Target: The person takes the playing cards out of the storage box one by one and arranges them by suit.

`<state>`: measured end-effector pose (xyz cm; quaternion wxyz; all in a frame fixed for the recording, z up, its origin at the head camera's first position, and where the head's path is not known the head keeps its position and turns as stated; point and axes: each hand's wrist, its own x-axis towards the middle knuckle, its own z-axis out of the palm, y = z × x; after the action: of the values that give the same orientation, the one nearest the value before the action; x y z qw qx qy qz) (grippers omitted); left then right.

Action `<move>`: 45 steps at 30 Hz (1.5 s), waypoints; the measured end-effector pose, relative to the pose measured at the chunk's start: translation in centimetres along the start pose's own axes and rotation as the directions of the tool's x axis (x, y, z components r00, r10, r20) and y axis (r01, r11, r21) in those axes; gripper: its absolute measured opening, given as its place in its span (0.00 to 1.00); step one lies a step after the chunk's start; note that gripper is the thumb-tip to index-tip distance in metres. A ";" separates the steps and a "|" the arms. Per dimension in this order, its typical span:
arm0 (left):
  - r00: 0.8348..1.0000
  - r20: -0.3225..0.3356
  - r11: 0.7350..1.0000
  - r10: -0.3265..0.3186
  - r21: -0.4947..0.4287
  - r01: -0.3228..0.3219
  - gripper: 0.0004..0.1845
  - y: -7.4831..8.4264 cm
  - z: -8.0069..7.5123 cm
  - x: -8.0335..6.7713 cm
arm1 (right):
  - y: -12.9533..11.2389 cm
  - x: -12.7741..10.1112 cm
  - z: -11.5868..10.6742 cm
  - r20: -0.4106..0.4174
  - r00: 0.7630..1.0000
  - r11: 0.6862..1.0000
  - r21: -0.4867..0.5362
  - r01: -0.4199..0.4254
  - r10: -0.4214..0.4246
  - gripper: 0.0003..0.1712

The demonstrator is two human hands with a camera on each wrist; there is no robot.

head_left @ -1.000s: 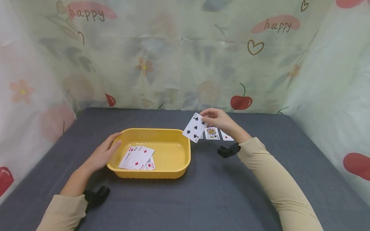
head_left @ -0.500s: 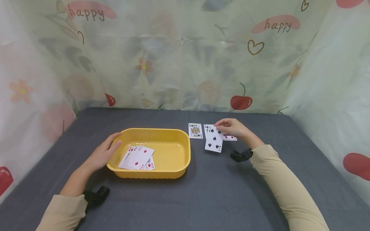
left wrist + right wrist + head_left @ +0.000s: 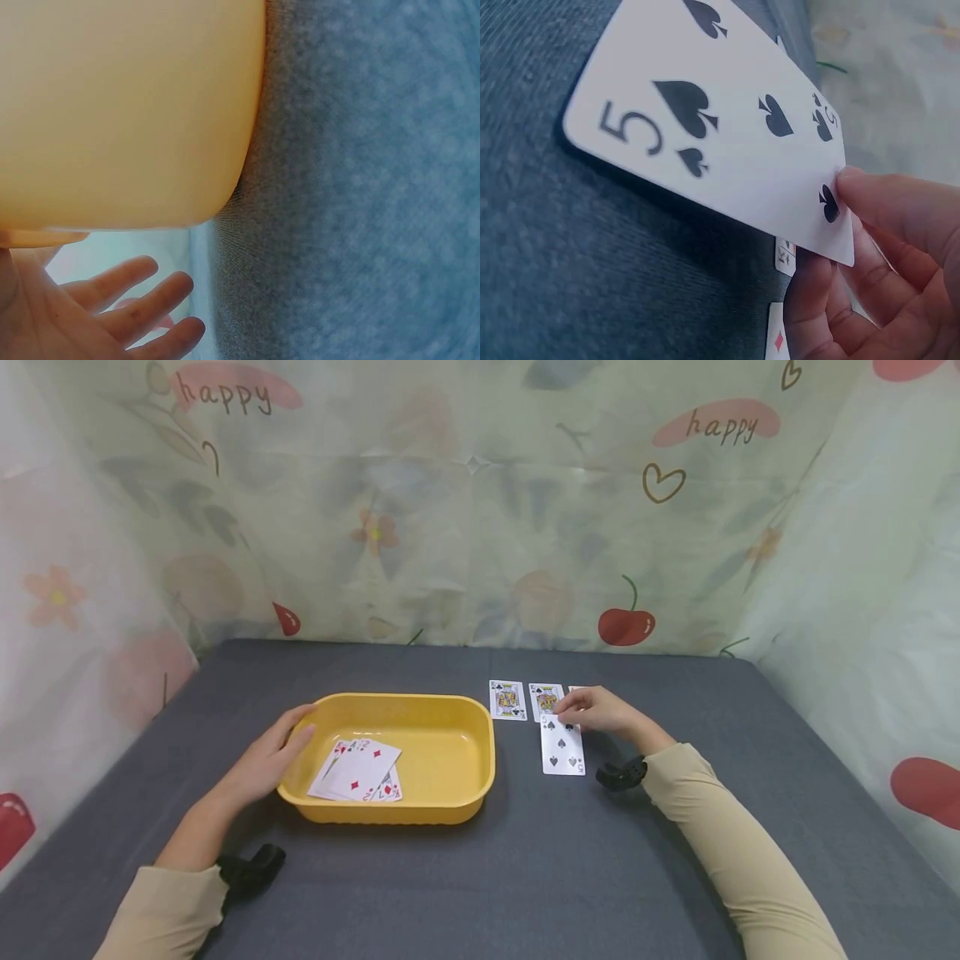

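Note:
My right hand (image 3: 592,708) pinches the far end of a five of spades (image 3: 562,748), which lies face up just above the grey table, right of the yellow tub (image 3: 450,706). The right wrist view shows the card (image 3: 727,142) slightly lifted, thumb and fingers (image 3: 870,199) on its corner. Behind it lie two king cards (image 3: 507,699) and a red diamond card mostly hidden by the hand. My left hand (image 3: 270,760) rests with straight fingers against the tub's left rim. Several face-up cards (image 3: 358,770) lie inside the tub.
The grey cloth table (image 3: 525,877) is walled on three sides by a patterned curtain (image 3: 465,510). Black wrist camera mounts sit by each sleeve (image 3: 251,870). In the left wrist view the tub's outer wall (image 3: 127,112) fills the top.
My right hand carried the five of spades from above the tub's right rim rightward and down to the table in front of the kings. The left hand stayed still.

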<state>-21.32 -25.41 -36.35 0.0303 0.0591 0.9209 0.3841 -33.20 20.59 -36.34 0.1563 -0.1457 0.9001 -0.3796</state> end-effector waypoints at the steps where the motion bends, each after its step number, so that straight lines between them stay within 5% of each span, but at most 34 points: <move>1: 1.000 -0.002 1.000 0.002 0.000 -0.002 0.33 0.0 0.0 0.0 | 0.0 0.0 0.1 -0.005 1.000 1.000 -0.006 -0.001 0.001 0.14; 26: 1.000 -0.004 1.000 0.011 -0.010 -0.011 0.33 0.1 0.0 -0.1 | -0.7 -0.1 0.3 -0.083 0.996 0.999 -0.033 0.016 -0.019 0.16; 45: 1.000 0.000 1.000 0.000 -0.008 0.000 0.34 0.1 0.0 0.0 | -9.3 0.0 2.0 0.048 0.980 0.975 0.121 0.186 -0.193 0.17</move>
<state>-21.29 -25.32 -36.30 0.0305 0.0588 0.9194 0.3876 -31.07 13.11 -30.83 0.1541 -0.2328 0.8535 -0.4399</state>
